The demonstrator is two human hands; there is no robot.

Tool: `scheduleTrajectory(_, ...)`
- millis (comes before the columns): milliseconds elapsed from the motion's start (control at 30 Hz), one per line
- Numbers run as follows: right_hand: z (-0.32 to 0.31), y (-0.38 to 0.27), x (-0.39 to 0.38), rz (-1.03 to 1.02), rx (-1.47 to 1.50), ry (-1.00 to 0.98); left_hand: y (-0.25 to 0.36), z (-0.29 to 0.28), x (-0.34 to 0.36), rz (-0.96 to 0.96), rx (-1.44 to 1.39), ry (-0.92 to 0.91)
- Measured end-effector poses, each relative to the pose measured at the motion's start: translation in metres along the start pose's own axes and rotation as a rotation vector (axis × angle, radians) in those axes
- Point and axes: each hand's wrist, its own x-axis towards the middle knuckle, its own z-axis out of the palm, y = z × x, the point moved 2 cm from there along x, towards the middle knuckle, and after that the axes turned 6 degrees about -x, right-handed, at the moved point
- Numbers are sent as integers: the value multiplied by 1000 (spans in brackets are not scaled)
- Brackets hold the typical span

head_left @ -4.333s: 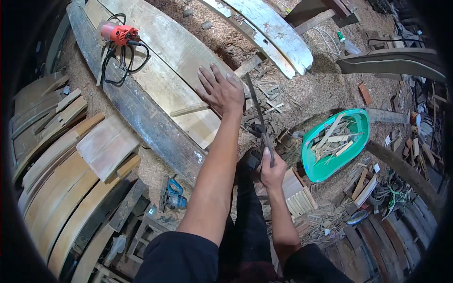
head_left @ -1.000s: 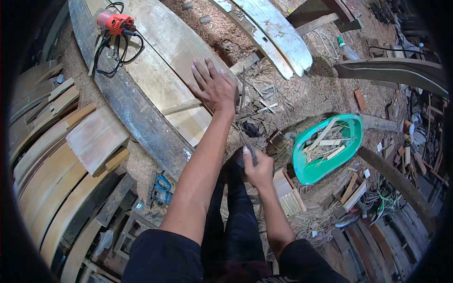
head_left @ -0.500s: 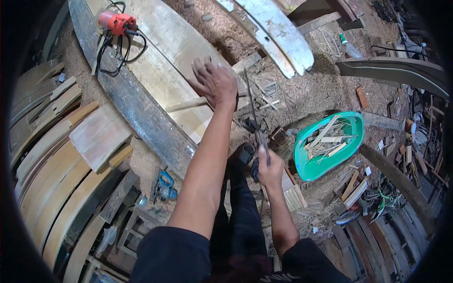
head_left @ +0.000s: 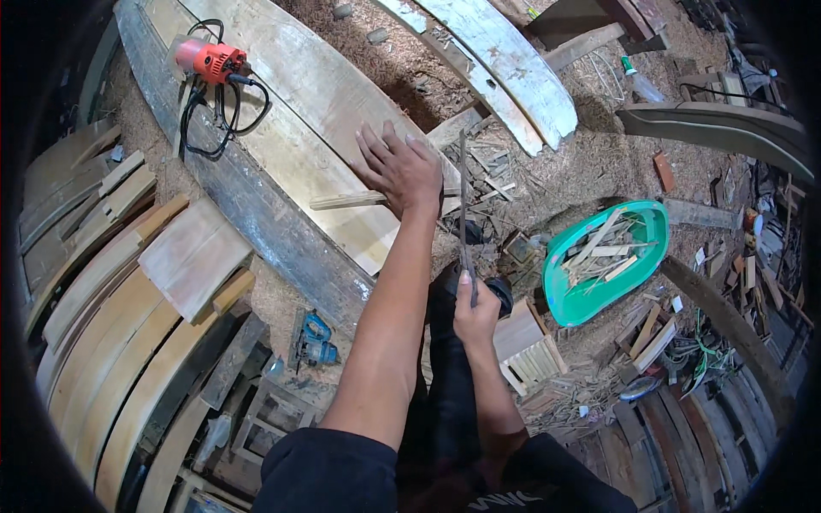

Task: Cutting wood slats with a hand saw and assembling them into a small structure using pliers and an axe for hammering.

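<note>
My left hand (head_left: pixel 405 175) lies palm down on a broad pale wooden plank (head_left: pixel 295 141), its fingers spread. Beneath its palm a thin wooden stick (head_left: pixel 346 200) runs crosswise over the plank's near end, pressed by the hand. Its right end comes out past the wrist. My right hand (head_left: pixel 476 315) is closed round the handle of a long, narrow, dark blade (head_left: pixel 463 205). Edge-on to my view, the blade points away from me beside the plank's end, close to the stick. Whether it touches the stick I cannot tell.
A red power tool (head_left: pixel 214 63) with a black cord rests on the plank. The green tub (head_left: pixel 560 309) at right holds wood scraps. A blue power tool (head_left: pixel 315 340) lies on the floor at left. Curved planks (head_left: pixel 128 342) are stacked at left; weathered boards (head_left: pixel 505 60) lie at the far side.
The view has shifted slightly. My right hand has moved a little left, and the blade has swung from a slant to nearly straight away from me. My left hand stays on the stick.
</note>
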Motion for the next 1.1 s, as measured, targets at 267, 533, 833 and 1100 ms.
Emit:
scheduleTrajectory(267, -11, 28, 19, -83, 95, -91, -2, 2, -7, 76, -54, -60)
scheduleTrajectory(533, -7, 12, 6, -114, 17, 21, 10, 10, -12, 44, -39, 2)
scheduleTrajectory(833, -9, 7, 7, 11, -63, 23, 9, 20, -15, 66, 4, -32)
scheduleTrajectory(1100, -9, 9, 16, -34, -111, 18, 9, 20, -21, 47, 8, -77)
